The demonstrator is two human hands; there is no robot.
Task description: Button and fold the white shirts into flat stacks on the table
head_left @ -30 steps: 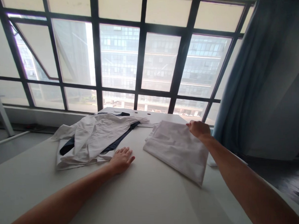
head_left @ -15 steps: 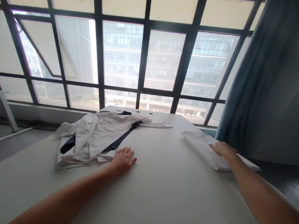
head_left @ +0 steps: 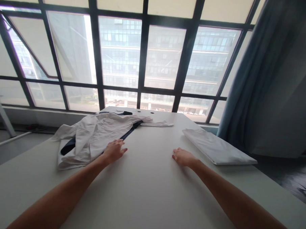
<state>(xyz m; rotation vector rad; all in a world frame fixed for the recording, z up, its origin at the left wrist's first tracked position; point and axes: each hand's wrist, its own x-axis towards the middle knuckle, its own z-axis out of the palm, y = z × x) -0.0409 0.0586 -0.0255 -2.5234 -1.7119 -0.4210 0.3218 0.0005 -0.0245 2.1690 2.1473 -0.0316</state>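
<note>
Crumpled white and dark blue clothing (head_left: 93,134) lies spread on the left part of the white table (head_left: 146,192). Over its near right edge is my left hand (head_left: 114,151), fingers apart, with no cloth gripped between them. My right hand (head_left: 182,157) is above the middle of the table, its fingers curled close together; whether anything is in them is too small to tell. A flat, folded white cloth (head_left: 215,146) rests at the table's right edge, to the right of my right hand and apart from it.
Large dark-framed windows (head_left: 142,57) stand beyond the table's far end. A blue-grey curtain (head_left: 247,76) hangs at the right. At the far left is a white metal leg (head_left: 3,116) of other furniture.
My right hand has left the folded white cloth and moved left over the table. My left hand has shifted slightly up and left, over the clothing's edge. The view has shifted slightly.
</note>
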